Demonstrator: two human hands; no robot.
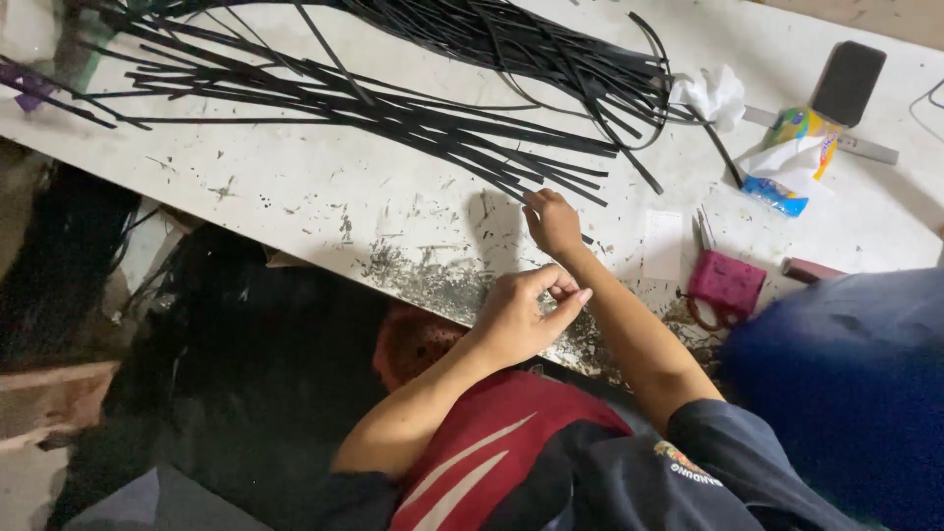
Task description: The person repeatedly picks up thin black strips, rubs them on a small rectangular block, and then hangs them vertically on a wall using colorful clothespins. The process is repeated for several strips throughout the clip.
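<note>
Here, near the middle of the frame, the right hand point(553, 222) reaches onto the white, paint-flecked table point(324, 187) with its fingers curled down at the near ends of the black strips point(413, 108), which fan from the upper left of the frame across to the upper centre; whether it has actually caught a strip I cannot tell. The left hand point(526, 315) hangs just below it, over the table edge, thumb and forefinger pinched nearly closed, possibly on something very thin that does not show. To the right of the hands lie a small magenta pouch point(726, 283), a crumpled white tissue point(710, 96), a colourful packet point(795, 157) and a dark phone-like slab point(848, 83), all well apart from the strips. The strips overlap and cross each other, so pulling one by its end could drag its neighbours along or tangle the pile, and loose ends near the table's front edge might slide off toward the dark floor in the lower left.
</note>
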